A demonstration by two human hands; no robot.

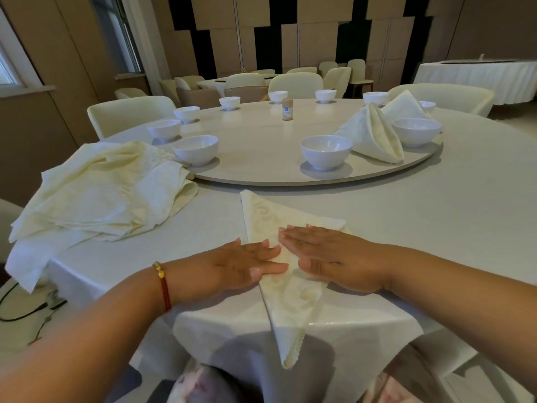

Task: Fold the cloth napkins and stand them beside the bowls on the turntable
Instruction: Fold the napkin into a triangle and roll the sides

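Cream napkin [286, 289] lay on the worktop [421, 216] edge, both hands [286, 255] flat on it, fingers straight. Two folded napkins [374, 135] stood beyond; pile [98, 193] past left hand [232, 266] waited.

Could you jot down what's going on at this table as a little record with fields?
Activity: pressing a fold into a cream patterned cloth napkin at the table edge
Left hand: flat on the napkin, fingers straight
Right hand: flat on the napkin, fingers straight
Finished: two folded cream napkins standing on the round pale turntable, beside white bowls
Waiting: heap of unfolded cream napkins at left
Also: small brown bottle on the turntable
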